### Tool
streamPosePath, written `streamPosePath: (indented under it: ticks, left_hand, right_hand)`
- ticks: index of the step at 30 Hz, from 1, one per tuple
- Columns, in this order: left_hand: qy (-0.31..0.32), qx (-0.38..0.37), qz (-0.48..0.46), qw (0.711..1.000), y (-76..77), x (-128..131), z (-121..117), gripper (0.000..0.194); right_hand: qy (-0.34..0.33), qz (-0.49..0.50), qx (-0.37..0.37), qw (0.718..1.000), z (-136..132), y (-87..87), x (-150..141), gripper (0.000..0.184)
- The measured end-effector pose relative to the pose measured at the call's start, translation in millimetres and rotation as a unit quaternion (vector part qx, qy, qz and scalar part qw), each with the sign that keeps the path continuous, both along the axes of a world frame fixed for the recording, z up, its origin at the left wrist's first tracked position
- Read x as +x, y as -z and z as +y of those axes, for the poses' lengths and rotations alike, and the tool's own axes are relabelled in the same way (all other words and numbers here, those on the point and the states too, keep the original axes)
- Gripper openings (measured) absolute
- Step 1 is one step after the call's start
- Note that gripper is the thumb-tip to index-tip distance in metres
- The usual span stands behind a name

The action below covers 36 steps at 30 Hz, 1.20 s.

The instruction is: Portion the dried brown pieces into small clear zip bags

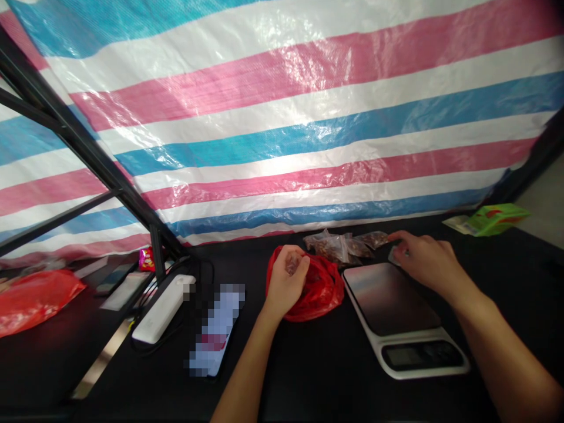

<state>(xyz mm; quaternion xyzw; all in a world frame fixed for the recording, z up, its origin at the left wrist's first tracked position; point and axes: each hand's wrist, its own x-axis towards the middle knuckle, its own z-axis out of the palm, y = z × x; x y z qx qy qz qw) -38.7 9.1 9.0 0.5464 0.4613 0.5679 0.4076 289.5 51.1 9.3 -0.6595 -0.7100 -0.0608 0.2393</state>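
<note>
My left hand is curled closed over a crumpled red plastic bag. Something small shows between its fingers, too unclear to name. Off to the right, my right hand is above the back right corner of a kitchen scale. Its index finger reaches toward the small clear bags of brown bits, which lie behind the scale. A pale, see-through thing shows by its bent thumb and fingers, and I cannot make out what it is. Nothing rests on the scale's metal plate.
A phone and a white power bank with black cables lie to the left. Beyond the black frame is another red bag. A green packet stands at the back right. Striped plastic sheeting hangs behind the black table.
</note>
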Motion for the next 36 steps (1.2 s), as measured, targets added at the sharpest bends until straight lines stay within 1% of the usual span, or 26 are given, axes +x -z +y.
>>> streamPosePath:
  ticks: [2,4,6,8,10,11,13,15,16,18,20,22,25,28,32,34,36]
  left_hand:
    - [0.029,-0.012,-0.016,0.999,-2.9,0,0,0.028]
    - [0.042,-0.024,-0.03,0.998,-3.8,0,0,0.03]
    - [0.048,-0.031,-0.043,0.997,-3.1,0,0,0.032]
    - [0.058,-0.033,-0.035,0.997,-1.7,1,-1,0.035]
    - [0.067,-0.019,-0.004,0.998,-0.3,1,-2,0.037]
    - [0.069,-0.006,0.015,0.998,0.5,1,-2,0.039]
    - [0.065,0.028,0.048,0.996,2.6,0,-4,0.042]
    - [0.066,0.052,0.062,0.995,6.0,0,-5,0.049]
    - [0.072,0.058,0.064,0.994,8.1,-1,-6,0.055]
    - [0.095,0.054,0.055,0.992,12.2,-1,-7,0.065]
    - [0.116,0.041,0.042,0.991,14.9,-2,-8,0.069]
    - [0.132,0.03,0.029,0.99,15.0,-2,-9,0.068]
    - [0.143,0.02,0.011,0.989,9.9,-4,-9,0.067]
    - [0.135,0.024,0.037,0.99,2.1,-5,-8,0.062]
    - [0.13,0.015,0.107,0.986,-1.7,-4,-7,0.055]
    - [0.124,0.007,0.136,0.983,-0.2,-3,-6,0.049]
    - [0.119,0.009,0.176,0.977,1.4,-3,-6,0.051]
  right_hand:
    - [-0.032,0.006,-0.077,0.996,1,7.0,9,0.03]
    - [-0.047,0.032,-0.12,0.991,2,9.4,13,0.029]
    - [-0.039,0.065,-0.11,0.991,2,6.4,11,0.028]
    - [-0.046,0.101,-0.058,0.992,2,-0.8,3,0.027]
    - [-0.091,0.14,0.013,0.986,-2,-10.0,-13,0.024]
    - [-0.13,0.164,0.038,0.977,-5,-14.4,-24,0.023]
    - [-0.228,0.206,0.042,0.951,-17,-21.8,-50,0.021]
    - [-0.3,0.223,0.023,0.927,-31,-26.4,-78,0.02]
    - [-0.327,0.218,0.008,0.919,-38,-27.9,-92,0.021]
    - [-0.363,0.188,-0.02,0.912,-46,-30.3,-115,0.03]
    - [-0.396,0.127,-0.025,0.909,-46,-33.4,-132,0.035]
    - [-0.425,0.069,-0.018,0.902,-38,-38.5,-141,0.027]
    - [-0.437,0.039,0.003,0.899,-23,-47.0,-146,0.016]
    - [-0.414,0.077,0.026,0.907,-17,-49.0,-147,0.012]
    - [-0.379,0.142,0.088,0.91,-21,-38.3,-142,0.013]
    - [-0.371,0.143,0.108,0.911,-22,-32.9,-139,0.014]
    - [-0.373,0.14,0.11,0.911,-21,-30.2,-135,0.015]
